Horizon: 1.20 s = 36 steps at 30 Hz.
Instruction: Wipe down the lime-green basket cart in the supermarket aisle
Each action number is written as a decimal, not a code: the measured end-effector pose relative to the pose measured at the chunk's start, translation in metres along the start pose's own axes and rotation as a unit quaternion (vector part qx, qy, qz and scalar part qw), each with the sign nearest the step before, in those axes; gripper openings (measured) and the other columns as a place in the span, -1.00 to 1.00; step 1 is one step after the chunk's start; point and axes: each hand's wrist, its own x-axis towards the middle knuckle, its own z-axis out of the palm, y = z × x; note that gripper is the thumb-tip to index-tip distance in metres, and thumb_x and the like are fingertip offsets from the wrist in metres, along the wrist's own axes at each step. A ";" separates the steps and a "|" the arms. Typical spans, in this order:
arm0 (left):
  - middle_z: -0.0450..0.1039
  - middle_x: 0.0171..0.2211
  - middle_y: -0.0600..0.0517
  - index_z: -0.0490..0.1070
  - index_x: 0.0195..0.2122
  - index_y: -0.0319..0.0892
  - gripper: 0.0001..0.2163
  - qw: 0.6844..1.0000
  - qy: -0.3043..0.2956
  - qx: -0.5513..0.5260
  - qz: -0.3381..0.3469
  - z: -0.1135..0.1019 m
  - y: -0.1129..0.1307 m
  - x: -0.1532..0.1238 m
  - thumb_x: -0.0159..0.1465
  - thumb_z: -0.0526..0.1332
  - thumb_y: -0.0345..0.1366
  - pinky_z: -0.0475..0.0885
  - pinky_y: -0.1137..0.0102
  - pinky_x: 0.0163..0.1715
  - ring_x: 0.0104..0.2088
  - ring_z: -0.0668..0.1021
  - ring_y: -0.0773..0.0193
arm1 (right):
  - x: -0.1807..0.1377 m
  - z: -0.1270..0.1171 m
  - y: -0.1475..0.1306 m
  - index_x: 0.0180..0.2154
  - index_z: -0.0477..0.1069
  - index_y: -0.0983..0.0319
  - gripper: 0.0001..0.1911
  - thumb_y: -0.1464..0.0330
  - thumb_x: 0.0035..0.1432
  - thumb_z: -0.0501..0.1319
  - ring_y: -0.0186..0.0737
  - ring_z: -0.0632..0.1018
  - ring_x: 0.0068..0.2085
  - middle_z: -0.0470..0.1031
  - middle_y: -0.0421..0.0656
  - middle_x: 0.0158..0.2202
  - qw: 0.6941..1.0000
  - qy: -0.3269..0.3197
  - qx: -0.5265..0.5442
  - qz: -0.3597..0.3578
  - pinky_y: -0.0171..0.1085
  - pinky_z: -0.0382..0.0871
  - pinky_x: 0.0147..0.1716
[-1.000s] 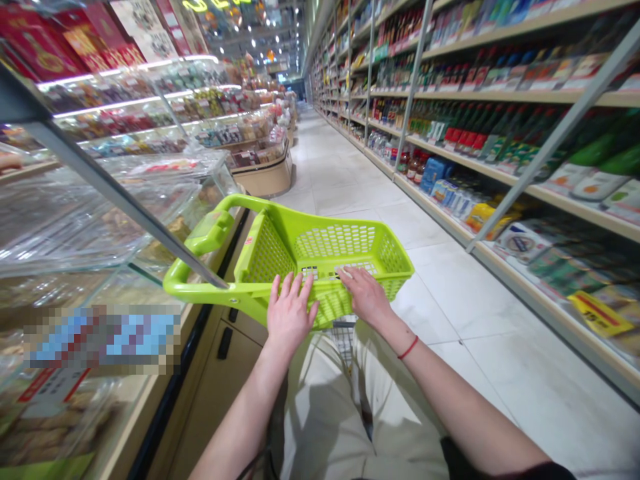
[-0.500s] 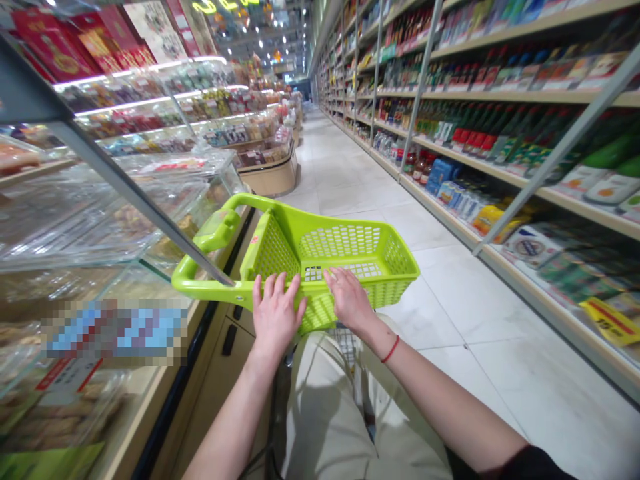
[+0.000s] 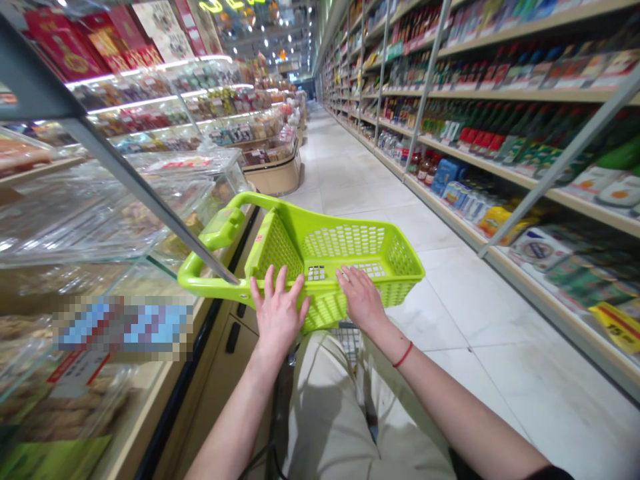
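A lime-green shopping cart basket point(image 3: 345, 233) with perforated walls stands sideways before me. My left hand point(image 3: 277, 303) lies on its near rim, left of the middle, fingers spread and reaching over the edge, thumb apart. To its right, my right hand point(image 3: 363, 297) rests on the same rim with fingers extended over it and its thumb hidden. Neither hand is wrapped round the rim. A red string bracelet point(image 3: 403, 355) circles my right wrist. The cart's handle point(image 3: 220, 230) is at the left, away from both hands.
At left stands a glass-topped display counter point(image 3: 150, 257) of packaged food, with a grey pole point(image 3: 150, 200) slanting across it. Shelves of bottles and cartons point(image 3: 500, 177) line the right side. A pale tiled floor point(image 3: 350, 180) runs down the aisle between.
My right hand has slid slightly right along the rim and its fingers have straightened. My left fingers are spread a little wider. The whole view has shifted slightly.
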 end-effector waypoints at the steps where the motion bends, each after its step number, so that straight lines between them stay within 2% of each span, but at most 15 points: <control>1: 0.31 0.23 -0.14 0.41 0.12 0.00 -0.61 1.000 -0.002 0.000 -0.001 -0.001 0.000 0.000 0.27 0.19 -0.12 -0.13 -0.26 0.29 0.31 0.20 -0.20 | 0.003 0.001 -0.006 0.25 0.28 0.35 -0.36 0.65 0.11 0.02 0.03 0.29 0.30 0.31 0.11 0.26 1.000 -0.002 0.007 -0.002 0.06 0.14 0.29; 4: 0.37 0.18 -0.14 0.39 0.14 0.00 -0.61 1.000 -0.012 0.004 0.009 -0.004 0.000 -0.001 0.29 0.17 -0.13 -0.12 -0.26 0.28 0.26 0.28 -0.18 | 0.016 0.005 -0.028 0.26 0.25 0.32 -0.39 0.59 0.17 0.02 0.00 0.29 0.30 0.30 0.11 0.27 0.999 -0.016 0.032 -0.036 0.04 0.18 0.28; 8: 0.42 0.12 -0.12 0.35 0.18 -0.02 -0.59 1.000 -0.015 0.020 0.017 -0.005 -0.003 -0.002 0.30 0.15 -0.13 -0.06 -0.16 0.30 0.20 0.36 -0.10 | 0.027 0.008 -0.047 0.27 0.23 0.38 -0.41 0.54 0.20 0.02 0.03 0.28 0.30 0.27 0.16 0.28 0.996 -0.023 0.055 -0.073 0.02 0.18 0.27; 11: 0.43 0.11 -0.13 0.30 0.21 -0.10 -0.56 0.999 -0.023 0.014 0.020 -0.004 -0.007 -0.002 0.32 0.12 -0.15 -0.02 -0.07 0.32 0.21 0.37 -0.05 | 0.023 0.006 -0.041 0.28 0.23 0.33 -0.40 0.57 0.19 0.00 -0.01 0.30 0.30 0.28 0.12 0.28 0.995 -0.018 0.049 -0.083 0.01 0.17 0.28; 14: 0.39 0.14 -0.16 0.32 0.20 -0.14 -0.57 0.999 -0.025 0.018 0.020 -0.007 -0.012 -0.001 0.33 0.11 -0.15 0.03 0.02 0.32 0.23 0.34 -0.02 | 0.012 0.002 -0.023 0.27 0.24 0.30 -0.37 0.62 0.16 -0.02 -0.04 0.31 0.29 0.32 0.08 0.26 0.997 -0.007 0.027 -0.065 0.04 0.13 0.30; 17: 0.35 0.18 -0.18 0.37 0.14 -0.09 -0.61 0.999 -0.014 0.041 0.007 -0.013 -0.019 -0.001 0.33 0.11 -0.11 0.01 -0.02 0.32 0.27 0.30 -0.08 | 0.003 0.000 -0.007 0.24 0.28 0.33 -0.33 0.68 0.09 -0.01 -0.01 0.33 0.28 0.34 0.09 0.25 0.999 -0.001 0.011 -0.039 0.05 0.13 0.30; 20: 0.36 0.16 -0.19 0.36 0.16 -0.12 -0.58 0.999 -0.008 0.044 0.000 -0.016 -0.028 -0.001 0.33 0.11 -0.08 0.02 0.00 0.33 0.26 0.31 -0.08 | 0.004 0.002 -0.006 0.23 0.30 0.37 -0.33 0.69 0.05 0.01 0.01 0.33 0.28 0.33 0.12 0.25 1.000 -0.003 0.013 -0.025 0.03 0.16 0.29; 23: 0.38 0.13 -0.19 0.33 0.18 -0.17 -0.55 0.999 -0.006 0.033 0.008 -0.016 -0.032 -0.002 0.33 0.11 -0.09 0.06 0.06 0.32 0.22 0.35 -0.05 | 0.014 0.003 -0.022 0.24 0.29 0.36 -0.35 0.64 0.09 0.03 0.01 0.31 0.29 0.32 0.13 0.26 0.999 -0.018 0.038 -0.029 0.03 0.17 0.29; 28: 0.41 0.09 -0.17 0.34 0.17 -0.16 -0.56 1.000 -0.003 0.025 0.010 -0.015 -0.032 -0.002 0.32 0.12 -0.11 0.06 0.06 0.31 0.19 0.37 -0.03 | 0.038 0.000 -0.068 0.27 0.23 0.38 -0.37 0.58 0.15 0.06 0.01 0.29 0.30 0.27 0.15 0.29 0.993 -0.060 0.080 -0.070 -0.02 0.16 0.30; 31: 0.41 0.08 -0.17 0.34 0.17 -0.16 -0.56 1.000 -0.007 0.011 0.013 -0.016 -0.032 -0.002 0.30 0.13 -0.13 0.06 0.05 0.30 0.18 0.37 -0.04 | 0.048 0.000 -0.087 0.27 0.23 0.37 -0.40 0.57 0.18 0.06 -0.04 0.31 0.29 0.29 0.12 0.28 0.989 -0.057 0.101 -0.087 -0.05 0.16 0.31; 33: 0.41 0.08 -0.17 0.33 0.18 -0.17 -0.55 1.000 -0.009 0.006 0.014 -0.016 -0.032 -0.002 0.29 0.14 -0.14 0.07 0.05 0.30 0.18 0.37 -0.04 | 0.050 0.001 -0.090 0.27 0.23 0.38 -0.41 0.57 0.20 0.05 -0.05 0.31 0.29 0.29 0.11 0.28 0.988 -0.046 0.107 -0.098 -0.06 0.16 0.30; 36: 0.41 0.08 -0.16 0.33 0.18 -0.18 -0.55 1.000 -0.011 0.015 0.015 -0.016 -0.033 -0.002 0.31 0.13 -0.11 0.07 0.06 0.30 0.17 0.37 -0.03 | 0.045 0.004 -0.079 0.27 0.23 0.39 -0.42 0.57 0.22 0.01 -0.03 0.31 0.29 0.28 0.12 0.28 0.989 -0.035 0.101 -0.105 -0.04 0.15 0.30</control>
